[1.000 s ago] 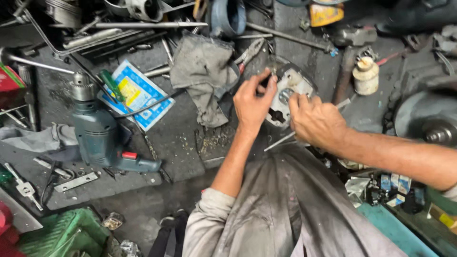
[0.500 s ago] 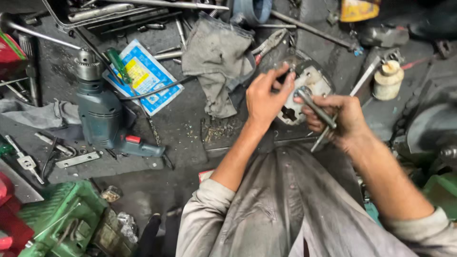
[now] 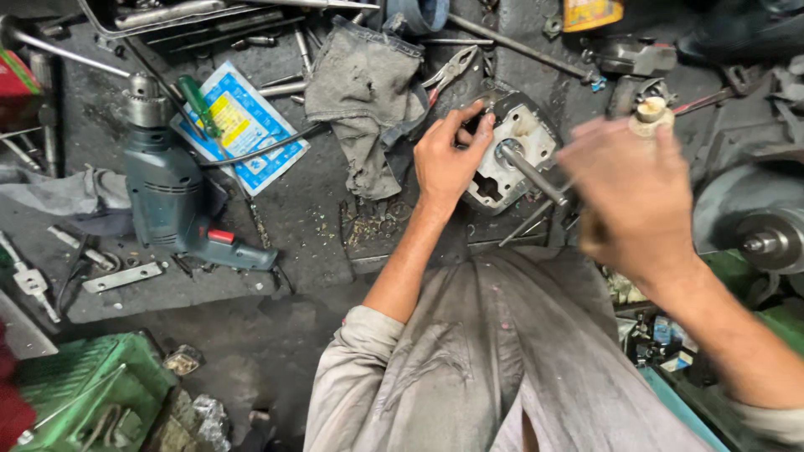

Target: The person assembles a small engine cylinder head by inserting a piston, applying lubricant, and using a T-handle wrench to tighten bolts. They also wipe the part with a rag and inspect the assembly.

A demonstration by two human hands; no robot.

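Across the dark, greasy workbench (image 3: 318,209) tools lie thickly, and only the strip of bench just in front of the person's grey-clad lap is bare; its near edge drops to a floor where a green crate (image 3: 79,377) sits at lower left. At the right edge a large round machine with a metal hub (image 3: 754,238) closes off that side. At the left a blue-green electric drill (image 3: 167,197) lies on its side, chuck pointing away, its black cord looping over a blue and yellow packet (image 3: 243,125) with a green-handled screwdriver (image 3: 199,105) on top. A crumpled grey rag (image 3: 368,100) lies just left of the work, and red-handled pliers (image 3: 448,75) rest beside it. Long metal rods (image 3: 519,46) cross the far side of the bench.

Near the bench's middle sits a pale metal motor housing (image 3: 523,151), blocky with rounded corners, grimy, with dark openings in its face and a steel shaft (image 3: 529,174) sticking out towards the person. The left hand (image 3: 448,155) is clamped on the housing's left side, fingers curled over its top edge. The right hand (image 3: 632,197) hovers just right of the housing, blurred; its fingers seem loosely curled, but whether they grip anything cannot be told. A small cream-coloured bottle (image 3: 649,113) stands just behind it.
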